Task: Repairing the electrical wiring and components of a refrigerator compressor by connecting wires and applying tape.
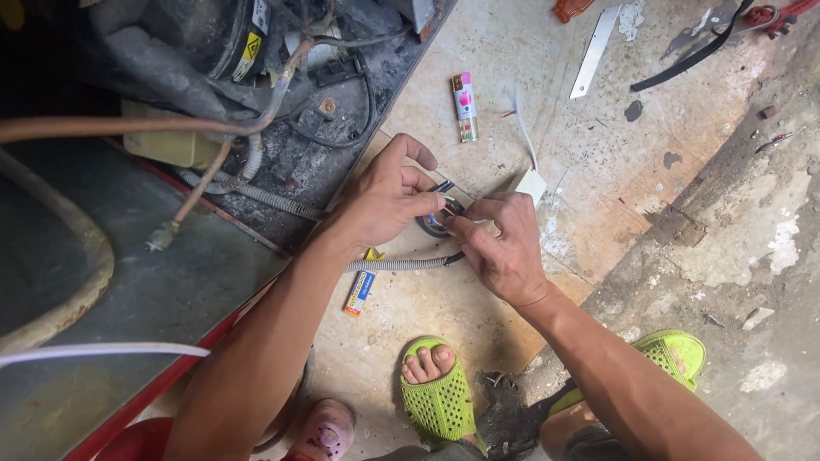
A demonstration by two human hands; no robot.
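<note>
Both hands are pinching together over the floor, my left hand (389, 198) holding the wire ends (443, 187) and my right hand (504, 248) pulling tape off the roll of black tape (436, 224), probably mid-wrap and needing steady tension next.

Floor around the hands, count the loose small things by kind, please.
Lighters: 1
Small batteries: 1
Tape rolls: 1, between the left hand and right hand
Metal strips: 1
Total: 4
</note>
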